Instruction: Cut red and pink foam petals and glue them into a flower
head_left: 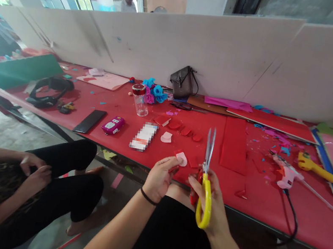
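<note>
My right hand (209, 198) is closed round scissors (206, 170) with yellow and red handles; the blades are together and point up over the table edge. My left hand (160, 179) is pinched on a small red paper piece (174, 169) at its fingertips, just left of the scissors. A pale heart-shaped paper cutout (182, 158) lies on the red table (254, 191) right above my left fingers. More red cut pieces (185, 130) lie further back.
A pink glue gun (286, 175) with a black cord and a yellow tool (316, 167) lie at right. A jar (139, 99), blue paper flowers (155, 92), a dark handbag (183, 82), a phone (90, 121) and a pink case (113, 125) sit on the table. Another person's hands (34, 170) rest at left.
</note>
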Available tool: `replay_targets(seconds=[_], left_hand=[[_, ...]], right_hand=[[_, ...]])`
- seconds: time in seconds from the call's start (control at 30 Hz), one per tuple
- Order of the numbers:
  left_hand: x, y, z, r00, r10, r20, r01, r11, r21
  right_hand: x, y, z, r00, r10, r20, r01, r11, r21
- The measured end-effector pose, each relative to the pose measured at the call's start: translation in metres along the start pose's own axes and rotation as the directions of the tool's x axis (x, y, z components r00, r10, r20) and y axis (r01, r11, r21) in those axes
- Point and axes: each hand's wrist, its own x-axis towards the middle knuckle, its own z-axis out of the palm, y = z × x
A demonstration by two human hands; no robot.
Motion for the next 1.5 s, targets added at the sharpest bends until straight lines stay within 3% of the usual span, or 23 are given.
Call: replay_targets(seconds=[0.1,0.2,0.3,0.37,0.43,0.5,0.57,0.63,0.7,0.77,0.83,0.9,0.97,1.07,1.5], left_hand=[[-0.015,-0.013,0.007,0.996,-0.091,0.013,0.091,0.993,-0.080],[-0.023,-0.021,0.007,0.998,-0.055,0.024,0.057,0.996,-0.071],[-0.023,-0.014,0.000,0.996,-0.024,0.084,0.022,0.999,0.026],[-0.020,-0.002,-0.004,0.982,-0.062,0.178,0.025,0.978,0.207],[-0.015,0.014,-0.004,0.953,-0.129,0.276,-0.018,0.882,0.471],[-0.011,0.029,-0.001,0.928,-0.196,0.316,-0.087,0.712,0.697],[-0.008,0.042,0.005,0.902,-0.283,0.326,-0.136,0.532,0.836],[-0.007,0.049,0.010,0.887,-0.322,0.330,-0.169,0.440,0.882],[-0.006,0.050,0.011,0.906,-0.262,0.331,-0.164,0.504,0.848],[-0.006,0.046,0.009,0.948,-0.137,0.288,-0.116,0.693,0.712],[-0.005,0.038,0.006,0.984,-0.031,0.177,-0.056,0.884,0.465],[-0.004,0.027,0.003,0.998,0.011,0.061,-0.023,0.979,0.204],[-0.005,0.015,0.003,1.000,0.016,-0.001,-0.016,0.999,0.037],[-0.009,0.001,0.003,1.000,0.017,-0.022,-0.018,0.999,-0.035],[-0.017,0.002,0.005,0.991,0.116,0.063,-0.122,0.986,0.113]], right_hand=[[0.007,0.003,0.023,0.990,-0.101,-0.094,0.112,0.986,0.124],[0.009,0.006,0.030,0.981,-0.146,-0.131,0.165,0.975,0.147],[0.014,0.002,0.018,0.998,-0.062,-0.026,0.064,0.992,0.108],[0.021,-0.004,0.005,0.994,0.028,0.103,-0.032,0.999,0.033],[0.028,-0.011,-0.008,0.971,0.105,0.216,-0.094,0.994,-0.060],[0.035,-0.018,-0.017,0.941,0.147,0.306,-0.108,0.984,-0.139],[0.039,-0.024,-0.022,0.905,0.172,0.389,-0.104,0.976,-0.190],[0.040,-0.030,-0.023,0.883,0.184,0.433,-0.102,0.973,-0.205],[0.037,-0.033,-0.021,0.901,0.166,0.400,-0.105,0.980,-0.171],[0.029,-0.029,-0.019,0.940,0.133,0.313,-0.107,0.989,-0.098],[0.018,-0.018,-0.018,0.962,0.122,0.243,-0.123,0.992,-0.010],[0.004,-0.001,-0.018,0.956,0.160,0.244,-0.172,0.985,0.029],[-0.010,0.015,-0.019,0.943,0.201,0.267,-0.199,0.979,-0.035],[-0.025,0.027,-0.021,0.937,0.199,0.286,-0.166,0.977,-0.137],[-0.028,0.020,-0.025,0.950,0.178,0.258,-0.140,0.977,-0.159]])
